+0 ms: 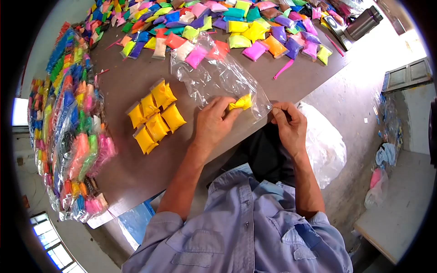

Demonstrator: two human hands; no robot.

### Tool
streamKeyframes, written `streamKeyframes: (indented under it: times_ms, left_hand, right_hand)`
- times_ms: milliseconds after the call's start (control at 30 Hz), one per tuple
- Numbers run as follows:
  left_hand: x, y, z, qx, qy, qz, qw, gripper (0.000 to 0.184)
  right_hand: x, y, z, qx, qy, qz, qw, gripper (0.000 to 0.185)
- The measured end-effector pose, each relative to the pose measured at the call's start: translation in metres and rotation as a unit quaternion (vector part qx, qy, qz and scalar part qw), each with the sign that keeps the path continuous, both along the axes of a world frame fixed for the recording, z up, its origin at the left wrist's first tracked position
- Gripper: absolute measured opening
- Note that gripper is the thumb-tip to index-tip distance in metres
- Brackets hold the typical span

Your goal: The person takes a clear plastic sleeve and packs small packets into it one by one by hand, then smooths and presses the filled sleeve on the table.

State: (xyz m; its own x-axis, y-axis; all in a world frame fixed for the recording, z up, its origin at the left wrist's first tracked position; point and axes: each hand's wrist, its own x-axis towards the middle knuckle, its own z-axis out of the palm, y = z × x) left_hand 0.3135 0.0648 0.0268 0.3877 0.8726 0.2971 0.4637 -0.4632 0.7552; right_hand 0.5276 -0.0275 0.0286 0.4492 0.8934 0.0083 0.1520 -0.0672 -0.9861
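Along the near edge of the worktop (136, 177), the right hand (291, 123) pinches a corner of a clear bag (218, 75), and the left hand's (212, 122) fingers grip a yellow packet (241, 103) against it. Farther left lie orange-yellow packets (157, 127) in two rows; beyond, multicoloured packets (252, 32) are heaped.

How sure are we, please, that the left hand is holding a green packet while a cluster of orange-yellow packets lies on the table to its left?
Not quite: the packet in the left hand is yellow, not green, as the head view shows. The orange-yellow packets do lie on the table to its left.
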Motion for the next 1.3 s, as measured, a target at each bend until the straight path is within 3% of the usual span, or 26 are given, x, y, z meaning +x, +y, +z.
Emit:
streamKeyframes:
  times_ms: [333, 433, 533, 667, 733, 1067, 1267, 1300]
  left_hand:
    - [0.0, -0.003, 0.004, 0.014, 0.009, 0.002, 1.0, 0.025]
    - [0.001, -0.003, 0.005, 0.012, 0.007, 0.005, 1.0, 0.024]
    - [0.001, -0.003, 0.006, 0.008, 0.019, 0.005, 1.0, 0.024]
    - [0.003, -0.003, 0.006, 0.019, -0.01, 0.001, 1.0, 0.025]
    - [0.002, -0.003, 0.007, 0.009, -0.009, 0.003, 1.0, 0.025]
    - [0.0, -0.002, 0.011, 0.044, 0.015, -0.031, 0.998, 0.026]
    - [0.008, -0.011, 0.025, 0.007, 0.014, -0.036, 0.999, 0.025]
    - [0.009, -0.01, 0.026, -0.027, -0.006, -0.041, 0.999, 0.025]
  right_hand:
    - [0.008, -0.006, 0.004, -0.024, -0.012, 0.0, 1.0, 0.009]
    - [0.0, -0.006, 0.019, 0.052, -0.104, -0.057, 0.992, 0.009]
    - [-0.023, -0.001, 0.039, 0.126, -0.298, -0.038, 0.945, 0.023]
    - [-0.054, 0.014, 0.039, 0.134, -0.403, -0.021, 0.905, 0.026]
    - [-0.057, 0.02, 0.035, 0.07, -0.44, -0.013, 0.895, 0.02]
    - [-0.051, 0.018, 0.02, 0.211, -0.421, -0.042, 0.881, 0.018]
    - [-0.055, 0.016, 0.009, 0.214, -0.294, -0.033, 0.931, 0.024]
    - [-0.056, 0.015, 0.006, 0.207, -0.208, -0.024, 0.956, 0.021]
